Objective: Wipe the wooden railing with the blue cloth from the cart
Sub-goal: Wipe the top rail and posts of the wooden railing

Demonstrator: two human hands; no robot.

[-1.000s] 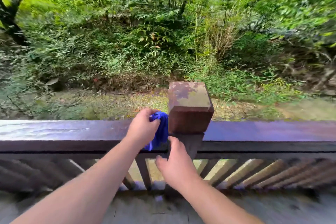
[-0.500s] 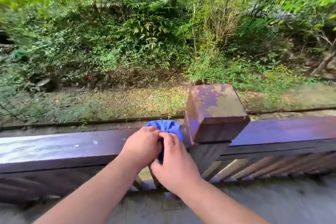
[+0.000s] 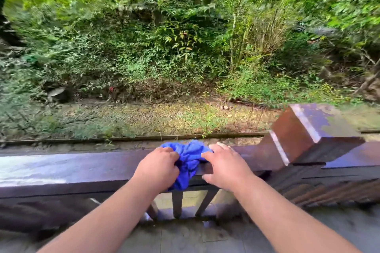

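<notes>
A crumpled blue cloth lies over the top of the dark wooden railing, its lower end hanging down the near side. My left hand grips the cloth's left part on the rail. My right hand rests on the rail just right of the cloth, fingertips pinching its right edge. A square wooden post stands further right.
Slanted balusters run below the rail. A grey plank floor lies at my feet. Beyond the railing are a dirt strip and dense green bushes.
Both hands and the cloth have shifted left along the rail, away from the post. My right hand has moved from beside my left to the cloth's right edge, spreading it.
</notes>
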